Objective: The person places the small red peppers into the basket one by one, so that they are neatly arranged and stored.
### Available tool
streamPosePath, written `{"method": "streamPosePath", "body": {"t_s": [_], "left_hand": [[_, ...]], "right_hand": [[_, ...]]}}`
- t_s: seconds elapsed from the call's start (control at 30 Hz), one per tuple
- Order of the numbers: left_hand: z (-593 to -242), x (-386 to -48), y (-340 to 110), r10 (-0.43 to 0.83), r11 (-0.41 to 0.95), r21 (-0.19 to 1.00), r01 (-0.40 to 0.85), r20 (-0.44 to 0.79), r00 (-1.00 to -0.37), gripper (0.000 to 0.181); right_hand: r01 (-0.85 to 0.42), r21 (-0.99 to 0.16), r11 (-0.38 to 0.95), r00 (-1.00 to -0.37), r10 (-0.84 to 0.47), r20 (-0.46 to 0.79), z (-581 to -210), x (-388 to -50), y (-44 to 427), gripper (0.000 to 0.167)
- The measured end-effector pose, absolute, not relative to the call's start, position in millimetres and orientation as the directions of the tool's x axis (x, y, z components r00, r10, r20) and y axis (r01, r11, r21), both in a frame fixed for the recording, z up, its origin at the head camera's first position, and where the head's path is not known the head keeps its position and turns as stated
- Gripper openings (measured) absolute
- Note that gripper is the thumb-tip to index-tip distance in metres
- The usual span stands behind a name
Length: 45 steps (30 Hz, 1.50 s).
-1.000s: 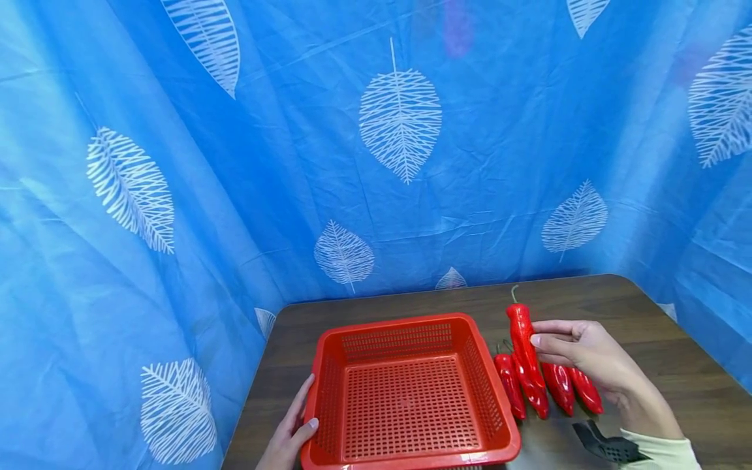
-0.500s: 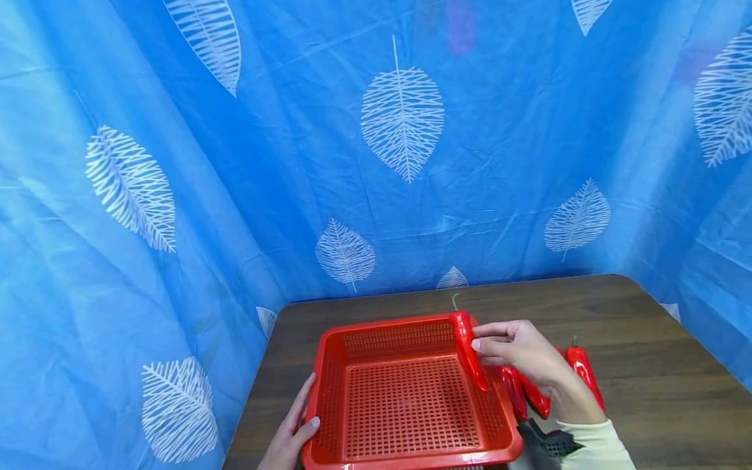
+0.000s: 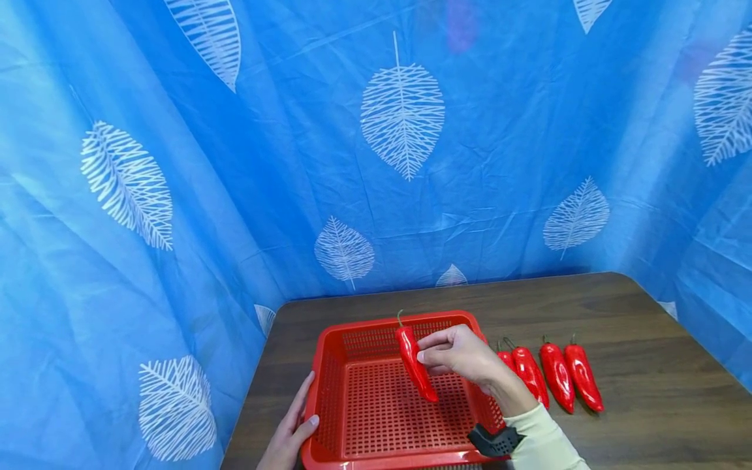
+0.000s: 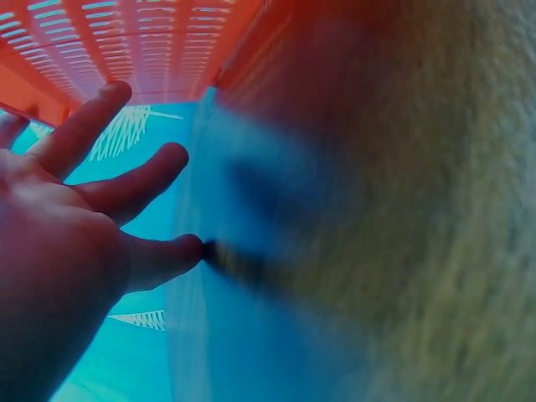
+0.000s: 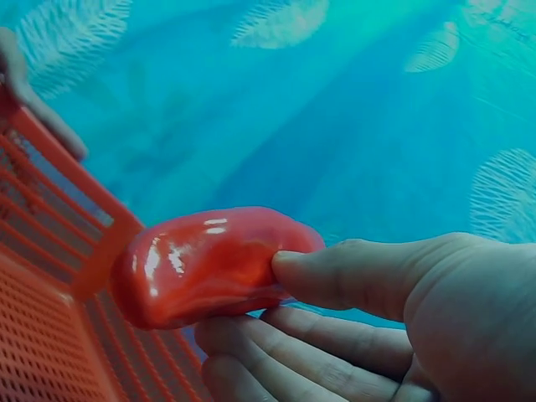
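A glossy red pepper [image 3: 416, 364] with a thin green stem is pinched between the thumb and fingers of my right hand [image 3: 461, 356]. It hangs tilted over the inside of a red plastic basket [image 3: 405, 464], stem end up. In the right wrist view the pepper [image 5: 213, 264] fills the middle, the thumb lying on its side. My left hand [image 3: 289, 434] rests against the basket's left side, its thumb by the rim. The left wrist view shows that hand's fingers [image 4: 138, 184] spread and fairly straight beside the slotted wall.
Several more red peppers [image 3: 556, 377] lie in a row on the dark wooden table [image 3: 664, 385], right of the basket. The right forearm crosses the basket's right rim. A blue curtain [image 3: 282, 163] with white leaf prints hangs behind the table.
My right hand has carried the pepper leftward from above the row of peppers, across the basket's right rim, to over its inside. The left hand stays at the basket's left side.
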<state>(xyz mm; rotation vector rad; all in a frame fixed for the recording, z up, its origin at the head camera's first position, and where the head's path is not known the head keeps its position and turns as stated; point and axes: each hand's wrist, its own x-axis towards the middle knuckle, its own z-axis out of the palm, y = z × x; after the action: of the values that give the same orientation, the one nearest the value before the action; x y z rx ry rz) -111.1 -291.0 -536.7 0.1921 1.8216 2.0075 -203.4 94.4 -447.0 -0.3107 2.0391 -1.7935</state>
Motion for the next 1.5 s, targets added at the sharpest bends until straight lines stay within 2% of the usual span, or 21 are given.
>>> {"method": "streamPosePath", "body": {"t_s": [0.37,0.67,0.93,1.2,1.5], "left_hand": [[-537.6,-110.8,-290.5,0.389,-0.056,0.978,-0.201,-0.164,-0.907,0.08],[-536.8,-112.5,-289.7,0.34,0.002,0.98,-0.2,-0.189,-0.921,0.08],[-535.9,-115.0,-286.9,0.318,0.04,0.98,-0.195,-0.197,-0.928,0.08],[-534.8,-113.2,-285.5,0.328,0.054,0.982,-0.179,-0.187,-0.926,0.08],[-537.9,-111.6,-288.4,0.323,0.027,0.969,-0.244,-0.24,-0.915,0.082]], "right_hand": [[0.086,-0.986,0.142,-0.887,-0.441,-0.141,-450.1,-211.8,52.6,0.031],[0.158,-0.979,0.132,-0.863,-0.463,-0.202,-468.6,-212.8,5.7,0.031],[0.211,-0.969,0.13,-0.856,-0.455,-0.247,-482.7,-212.8,-29.3,0.023],[0.24,-0.953,0.183,-0.85,-0.435,-0.297,-494.0,-210.8,-41.6,0.014],[0.23,-0.941,0.249,-0.85,-0.42,-0.319,-507.2,-205.5,-50.1,0.005]]}}
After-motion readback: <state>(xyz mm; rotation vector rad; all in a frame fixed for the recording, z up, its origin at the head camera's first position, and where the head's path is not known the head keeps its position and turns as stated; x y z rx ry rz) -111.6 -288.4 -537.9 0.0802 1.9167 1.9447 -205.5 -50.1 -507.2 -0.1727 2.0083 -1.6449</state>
